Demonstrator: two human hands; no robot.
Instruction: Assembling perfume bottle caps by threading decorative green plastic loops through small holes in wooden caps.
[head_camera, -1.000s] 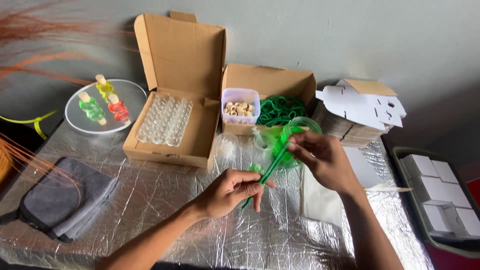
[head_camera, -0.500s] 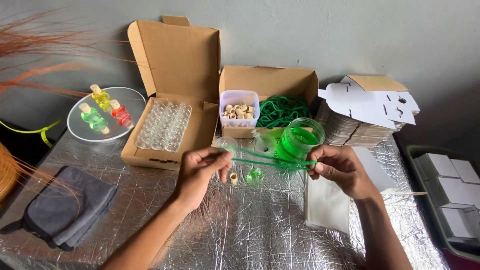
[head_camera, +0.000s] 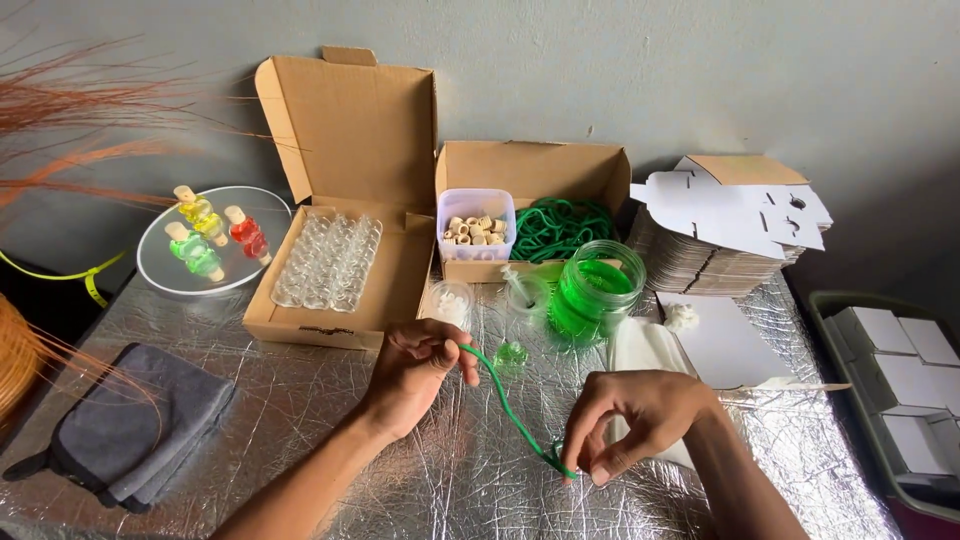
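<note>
Now: green cord, lowered from beside the green-liquid jar to the near foil-covered counter, stretched slanting between left hand and right hand, each grip pinched shut on one end, ready for working

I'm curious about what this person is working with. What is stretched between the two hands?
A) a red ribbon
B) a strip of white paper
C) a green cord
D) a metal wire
C: a green cord runs from the left hand, which pinches one end, down to the fingertips of the right hand above the silver foil table cover.
</note>
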